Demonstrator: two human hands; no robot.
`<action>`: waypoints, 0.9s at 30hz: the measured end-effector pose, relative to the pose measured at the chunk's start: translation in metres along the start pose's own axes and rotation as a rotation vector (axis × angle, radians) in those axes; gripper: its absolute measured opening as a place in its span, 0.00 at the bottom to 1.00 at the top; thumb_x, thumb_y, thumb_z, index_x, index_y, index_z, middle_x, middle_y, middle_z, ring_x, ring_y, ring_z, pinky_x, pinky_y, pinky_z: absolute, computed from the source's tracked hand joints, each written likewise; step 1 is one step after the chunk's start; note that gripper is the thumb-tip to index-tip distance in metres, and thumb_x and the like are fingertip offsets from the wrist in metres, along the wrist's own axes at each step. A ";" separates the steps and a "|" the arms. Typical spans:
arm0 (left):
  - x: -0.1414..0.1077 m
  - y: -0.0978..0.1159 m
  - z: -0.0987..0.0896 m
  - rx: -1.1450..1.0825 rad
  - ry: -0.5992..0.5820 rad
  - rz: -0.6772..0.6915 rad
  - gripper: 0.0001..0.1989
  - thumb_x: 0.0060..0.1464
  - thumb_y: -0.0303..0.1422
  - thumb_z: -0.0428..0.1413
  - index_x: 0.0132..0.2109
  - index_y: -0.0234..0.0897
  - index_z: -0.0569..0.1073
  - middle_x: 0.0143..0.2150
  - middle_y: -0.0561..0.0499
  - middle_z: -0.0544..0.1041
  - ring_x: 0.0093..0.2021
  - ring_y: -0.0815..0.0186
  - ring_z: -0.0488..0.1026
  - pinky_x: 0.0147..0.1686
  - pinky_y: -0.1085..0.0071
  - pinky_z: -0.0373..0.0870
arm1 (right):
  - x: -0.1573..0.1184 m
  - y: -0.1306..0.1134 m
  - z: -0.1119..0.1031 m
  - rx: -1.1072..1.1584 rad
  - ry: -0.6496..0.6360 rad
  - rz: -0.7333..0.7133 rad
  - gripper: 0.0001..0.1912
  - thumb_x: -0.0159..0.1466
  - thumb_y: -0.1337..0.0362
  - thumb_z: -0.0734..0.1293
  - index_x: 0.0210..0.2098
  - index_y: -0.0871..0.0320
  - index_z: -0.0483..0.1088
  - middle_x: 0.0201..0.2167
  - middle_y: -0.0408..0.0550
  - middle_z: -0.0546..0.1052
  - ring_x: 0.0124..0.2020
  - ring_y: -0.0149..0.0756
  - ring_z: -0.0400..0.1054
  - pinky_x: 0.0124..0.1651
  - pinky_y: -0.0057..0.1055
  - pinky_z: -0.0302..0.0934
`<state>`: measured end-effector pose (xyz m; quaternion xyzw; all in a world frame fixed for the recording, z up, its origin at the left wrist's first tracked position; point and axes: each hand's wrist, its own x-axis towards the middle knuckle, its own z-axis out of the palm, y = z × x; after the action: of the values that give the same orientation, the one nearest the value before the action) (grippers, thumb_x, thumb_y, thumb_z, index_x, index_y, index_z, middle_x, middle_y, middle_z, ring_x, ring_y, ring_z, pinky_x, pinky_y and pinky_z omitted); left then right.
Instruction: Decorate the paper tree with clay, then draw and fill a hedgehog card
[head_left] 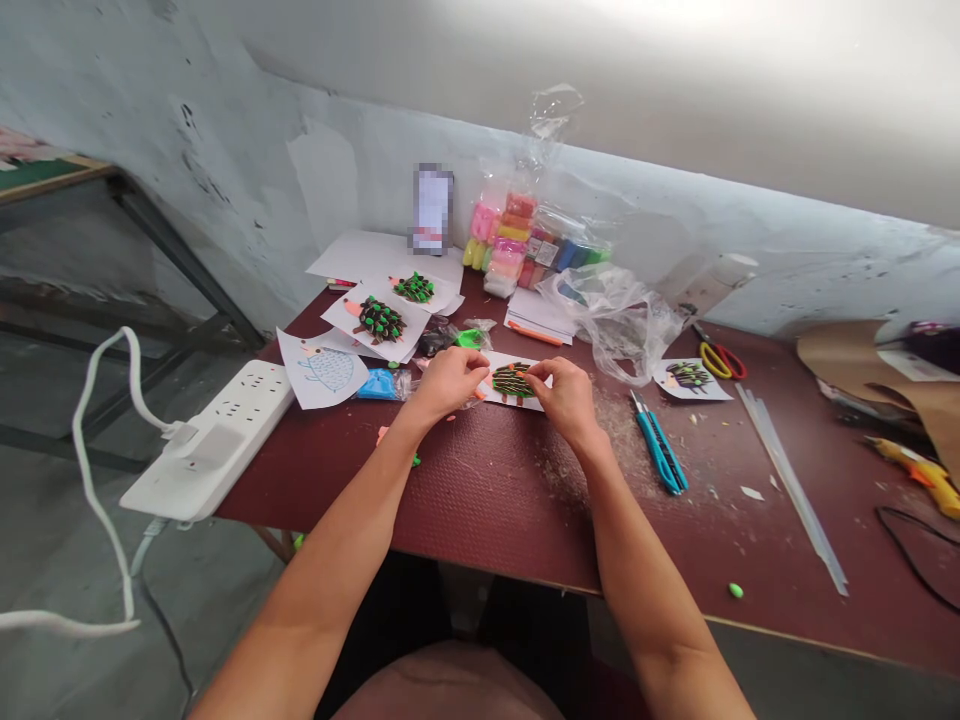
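A white paper card (491,396) with a hedgehog made of dark and green clay (513,380) and small orange dots lies flat on the table between my hands. My left hand (452,380) is at the card's left edge, thumb and fingers drawn together in a pinch; what they hold, if anything, is too small to make out. Over the right side of the hedgehog, my right hand (566,398) pinches with its fingertips at the clay. Anything within that pinch is hidden. Under my left forearm are bits of orange clay (382,434) and green clay (416,460).
More hedgehog cards (409,345) and a blue hedgehog drawing (325,371) lie at left, near a power strip (251,405). Bagged clay packs (517,235) and a phone (432,210) stand behind. Rightward are a utility knife (660,445), scissors (721,360), glue sticks (795,490) and a glue gun (919,472).
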<state>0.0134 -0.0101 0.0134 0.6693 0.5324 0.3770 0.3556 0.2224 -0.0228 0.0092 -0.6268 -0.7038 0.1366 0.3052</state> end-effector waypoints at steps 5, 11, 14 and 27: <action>-0.003 0.001 0.001 0.116 -0.008 0.024 0.06 0.53 0.27 0.59 0.33 0.38 0.83 0.34 0.43 0.84 0.37 0.56 0.80 0.40 0.66 0.71 | -0.002 -0.003 0.003 -0.056 -0.053 -0.035 0.05 0.62 0.67 0.71 0.30 0.55 0.78 0.32 0.47 0.79 0.35 0.39 0.70 0.40 0.34 0.58; -0.003 0.003 -0.001 0.252 -0.067 -0.010 0.10 0.58 0.28 0.57 0.43 0.34 0.83 0.41 0.40 0.85 0.40 0.55 0.81 0.44 0.66 0.72 | -0.002 -0.002 0.010 -0.051 -0.047 -0.049 0.04 0.62 0.67 0.71 0.31 0.54 0.78 0.33 0.47 0.78 0.37 0.39 0.70 0.41 0.34 0.58; -0.004 0.004 -0.001 0.274 -0.095 -0.012 0.11 0.60 0.28 0.56 0.44 0.33 0.83 0.38 0.41 0.84 0.39 0.56 0.81 0.43 0.67 0.72 | -0.003 -0.001 0.013 -0.071 -0.042 -0.061 0.04 0.62 0.66 0.71 0.31 0.54 0.79 0.33 0.48 0.78 0.38 0.40 0.70 0.42 0.35 0.59; -0.006 0.011 -0.001 0.307 -0.180 -0.014 0.13 0.60 0.26 0.53 0.44 0.35 0.82 0.31 0.46 0.83 0.32 0.59 0.81 0.37 0.70 0.70 | -0.002 -0.005 0.017 -0.122 -0.062 -0.072 0.06 0.64 0.67 0.70 0.34 0.55 0.81 0.34 0.50 0.76 0.39 0.42 0.69 0.43 0.35 0.59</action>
<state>0.0164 -0.0179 0.0225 0.7431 0.5542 0.2274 0.2983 0.2081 -0.0230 -0.0014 -0.6139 -0.7421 0.1016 0.2494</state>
